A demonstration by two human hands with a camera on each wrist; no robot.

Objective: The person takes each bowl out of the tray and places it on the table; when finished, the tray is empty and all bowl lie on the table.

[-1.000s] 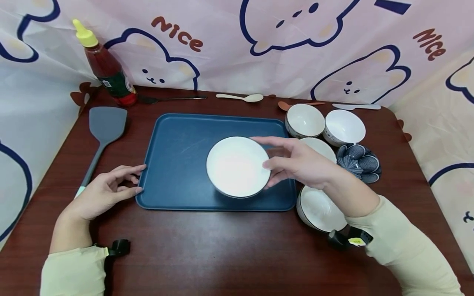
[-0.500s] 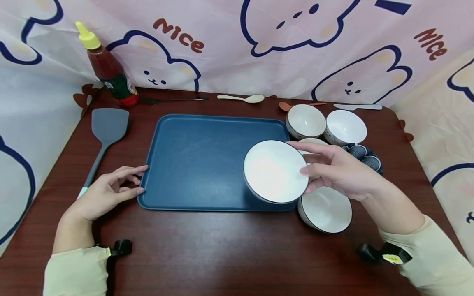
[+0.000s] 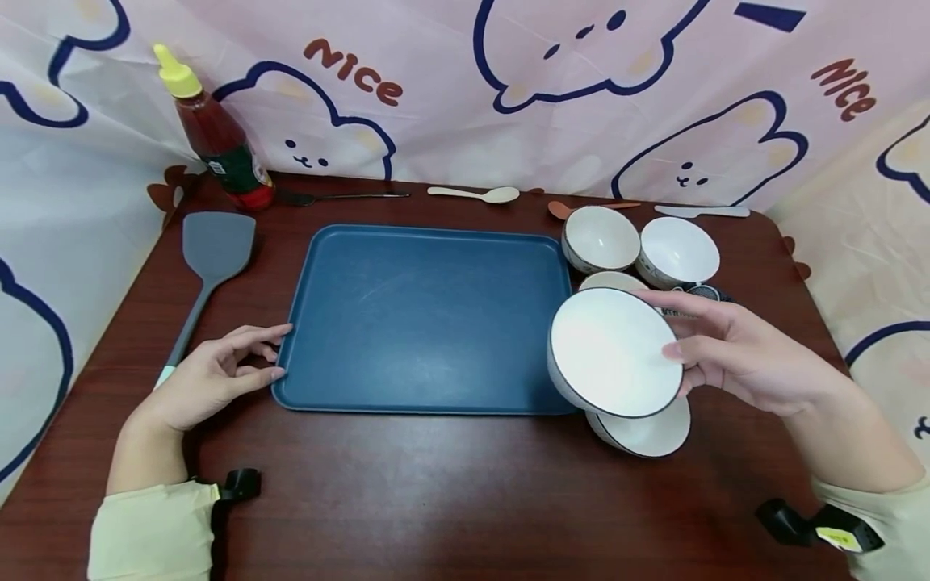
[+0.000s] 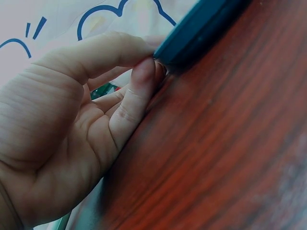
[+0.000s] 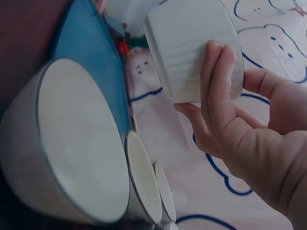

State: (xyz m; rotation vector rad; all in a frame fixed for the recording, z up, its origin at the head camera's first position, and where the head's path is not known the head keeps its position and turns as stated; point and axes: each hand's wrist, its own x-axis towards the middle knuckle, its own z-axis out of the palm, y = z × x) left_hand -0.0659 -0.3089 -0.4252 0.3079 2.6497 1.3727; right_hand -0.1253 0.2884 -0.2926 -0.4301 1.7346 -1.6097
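Note:
A white bowl (image 3: 616, 352) with a dark rim is held in the air by my right hand (image 3: 734, 355), thumb at the rim and fingers around its outer side. In the right wrist view the fingers lie along the ribbed outside of this bowl (image 5: 192, 52). Below it, partly covered, another white bowl (image 3: 654, 432) stands on the table just right of the blue tray (image 3: 429, 323). My left hand (image 3: 211, 375) touches the tray's left edge with index finger and thumb tips. The left wrist view has both fingertips at the tray edge (image 4: 187, 38).
White bowls stand at the right: one (image 3: 601, 238), another (image 3: 678, 252), and a partly hidden one (image 3: 612, 280). A patterned dark bowl (image 3: 701, 292) is mostly behind my right hand. Along the back lie a white spoon (image 3: 475, 194) and a knife (image 3: 701, 211). A spatula (image 3: 216, 246) and sauce bottle (image 3: 221, 145) are left.
My right hand has carried the white bowl rightward from above the tray's middle to over its right edge and the front bowl. The left hand stays at the tray edge.

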